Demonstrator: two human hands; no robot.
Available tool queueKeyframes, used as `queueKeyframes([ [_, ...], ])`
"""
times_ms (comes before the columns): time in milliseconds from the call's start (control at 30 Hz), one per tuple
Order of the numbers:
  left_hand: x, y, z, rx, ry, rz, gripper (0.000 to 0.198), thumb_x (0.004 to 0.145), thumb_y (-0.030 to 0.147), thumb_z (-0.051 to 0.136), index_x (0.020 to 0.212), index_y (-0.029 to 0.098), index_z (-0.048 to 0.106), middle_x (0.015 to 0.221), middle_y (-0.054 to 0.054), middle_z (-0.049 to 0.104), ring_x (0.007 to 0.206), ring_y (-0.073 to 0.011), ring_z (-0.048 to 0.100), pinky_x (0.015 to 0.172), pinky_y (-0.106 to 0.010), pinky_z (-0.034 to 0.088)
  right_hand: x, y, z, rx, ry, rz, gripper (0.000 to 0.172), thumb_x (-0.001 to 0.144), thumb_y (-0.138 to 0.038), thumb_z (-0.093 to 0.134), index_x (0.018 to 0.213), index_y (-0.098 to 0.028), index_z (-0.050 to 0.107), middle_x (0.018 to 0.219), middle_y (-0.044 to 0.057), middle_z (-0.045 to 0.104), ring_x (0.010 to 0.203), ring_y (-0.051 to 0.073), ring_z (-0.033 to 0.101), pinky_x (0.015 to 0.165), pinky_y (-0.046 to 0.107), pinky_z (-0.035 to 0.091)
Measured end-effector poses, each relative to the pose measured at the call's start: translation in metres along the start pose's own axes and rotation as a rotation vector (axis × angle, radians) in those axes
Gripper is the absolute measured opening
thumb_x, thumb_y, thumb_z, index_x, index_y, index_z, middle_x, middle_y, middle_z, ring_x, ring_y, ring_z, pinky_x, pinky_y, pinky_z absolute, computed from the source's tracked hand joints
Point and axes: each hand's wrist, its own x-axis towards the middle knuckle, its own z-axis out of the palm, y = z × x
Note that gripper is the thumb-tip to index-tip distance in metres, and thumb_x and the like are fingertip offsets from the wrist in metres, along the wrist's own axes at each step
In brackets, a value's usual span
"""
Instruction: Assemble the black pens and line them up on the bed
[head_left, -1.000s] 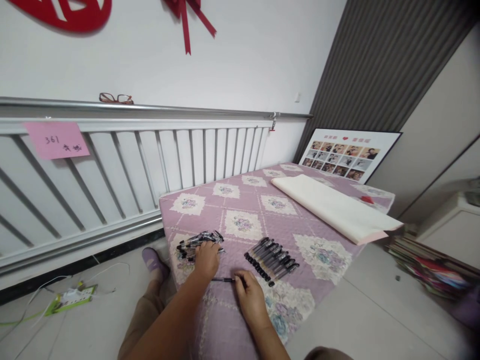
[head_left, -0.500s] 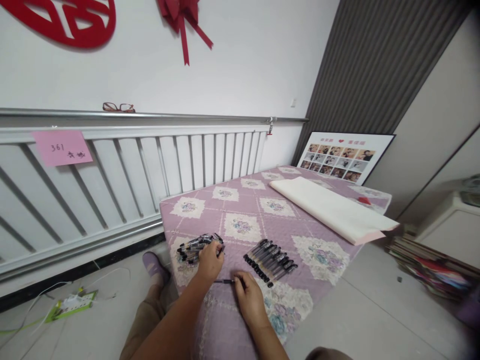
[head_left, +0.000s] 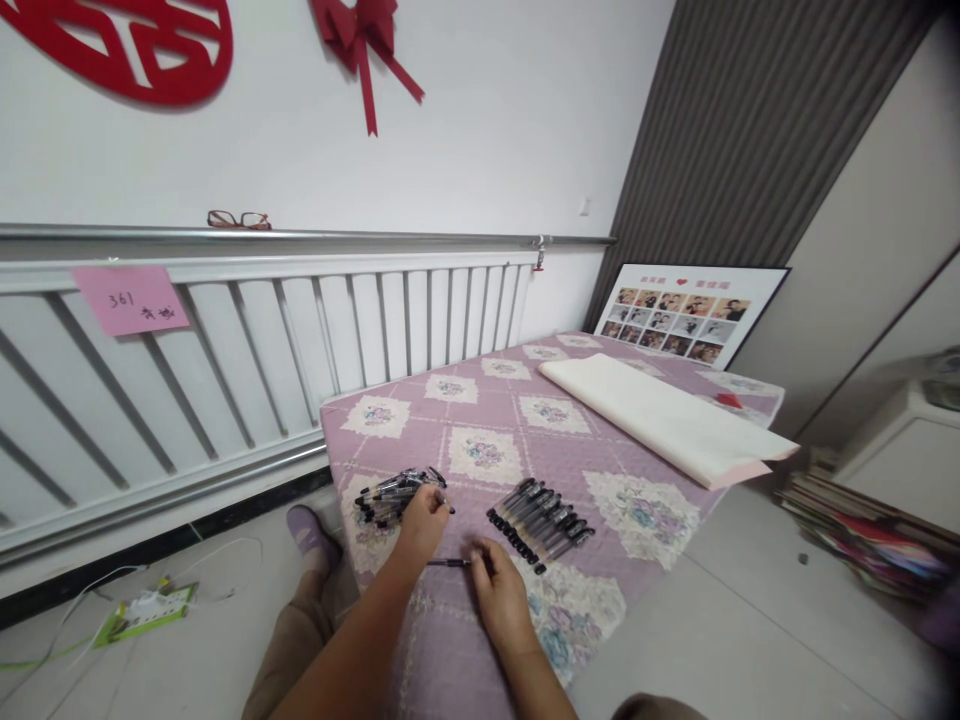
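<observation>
My left hand (head_left: 422, 522) rests at the right edge of a loose pile of black pens (head_left: 390, 493), its fingers pinched on one pen from the pile. Just in front of it lies a single black pen (head_left: 448, 563) on the purple floral cloth (head_left: 487, 420). My right hand (head_left: 499, 590) has its fingers closed on the right end of that pen. To the right of both hands sits a neat row of black pens (head_left: 541, 520), laid side by side.
A rolled cream sheet (head_left: 664, 420) lies across the far right of the cloth. A photo board (head_left: 686, 315) leans at the back. A white radiator (head_left: 262, 340) with a pink note (head_left: 131, 298) and glasses (head_left: 240, 219) runs along the wall. Stacked books (head_left: 862, 530) lie on the floor.
My left hand has moved slightly right off the pile and closed on a pen. My right hand has stayed on the single pen. The camera has tilted up a little.
</observation>
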Motion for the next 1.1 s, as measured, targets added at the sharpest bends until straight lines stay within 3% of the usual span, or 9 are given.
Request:
queueKeyframes([
  [233, -0.022, 0.008, 0.008, -0.138, -0.130, -0.034, 0.011, 0.073, 0.010, 0.054, 0.081, 0.017, 0.054, 0.072, 0.003, 0.059, 0.071, -0.0103, 0.058, 0.068, -0.019, 0.044, 0.001, 0.000, -0.002, 0.149, 0.016, 0.086, 0.044, 0.080, -0.038, 0.056, 0.119, -0.016, 0.057, 0.109, 0.010, 0.069, 0.096, 0.022, 0.065, 0.087, 0.035, 0.050],
  [333, -0.030, 0.009, 0.011, -0.162, -0.178, -0.048, 0.012, 0.072, 0.009, 0.053, 0.080, 0.017, 0.054, 0.070, 0.004, 0.059, 0.068, -0.0099, 0.057, 0.064, -0.018, 0.044, 0.002, -0.003, -0.003, 0.217, -0.022, 0.090, 0.039, 0.080, -0.038, 0.056, 0.113, -0.017, 0.061, 0.108, 0.010, 0.069, 0.097, 0.022, 0.065, 0.088, 0.035, 0.050],
  [467, -0.038, 0.008, 0.010, -0.158, -0.222, -0.040, 0.010, 0.072, 0.010, 0.052, 0.079, 0.017, 0.055, 0.069, 0.004, 0.059, 0.067, -0.0101, 0.057, 0.062, -0.018, 0.044, 0.003, -0.007, -0.007, 0.280, -0.045, 0.083, 0.026, 0.080, -0.038, 0.057, 0.094, -0.019, 0.067, 0.088, 0.006, 0.072, 0.082, 0.021, 0.067, 0.077, 0.032, 0.053],
  [567, -0.043, 0.007, 0.006, -0.121, -0.230, -0.015, 0.013, 0.071, 0.009, 0.053, 0.080, 0.017, 0.058, 0.072, 0.003, 0.061, 0.071, -0.0114, 0.058, 0.065, -0.020, 0.045, 0.004, -0.009, -0.009, 0.282, -0.060, 0.077, 0.024, 0.078, -0.037, 0.059, 0.092, -0.019, 0.067, 0.085, 0.004, 0.072, 0.079, 0.020, 0.066, 0.074, 0.031, 0.053],
  [700, -0.047, 0.003, -0.002, -0.028, -0.200, 0.017, 0.015, 0.074, 0.014, 0.054, 0.088, 0.017, 0.060, 0.081, 0.000, 0.066, 0.076, -0.0135, 0.060, 0.071, -0.024, 0.047, 0.004, -0.005, -0.009, 0.281, -0.051, 0.079, 0.023, 0.077, -0.037, 0.060, 0.089, -0.019, 0.068, 0.082, 0.004, 0.071, 0.077, 0.020, 0.064, 0.072, 0.031, 0.052],
  [867, -0.051, -0.005, -0.025, 0.142, -0.075, 0.058, 0.024, 0.073, 0.020, 0.059, 0.097, 0.020, 0.062, 0.103, -0.005, 0.063, 0.104, -0.0223, 0.053, 0.098, -0.038, 0.037, 0.007, 0.005, -0.008, 0.340, 0.081, 0.160, 0.028, 0.078, -0.042, 0.057, 0.090, -0.017, 0.065, 0.083, 0.005, 0.069, 0.078, 0.019, 0.063, 0.075, 0.031, 0.050],
  [1100, -0.076, -0.014, -0.038, 0.590, -0.162, 0.078, 0.027, 0.080, 0.023, 0.055, 0.105, 0.026, 0.063, 0.115, -0.004, 0.059, 0.114, -0.0222, 0.046, 0.099, -0.037, 0.030, 0.008, 0.015, -0.003, 0.366, 0.104, 0.179, 0.030, 0.076, -0.041, 0.060, 0.093, -0.017, 0.063, 0.084, 0.004, 0.068, 0.076, 0.018, 0.061, 0.072, 0.030, 0.049],
])
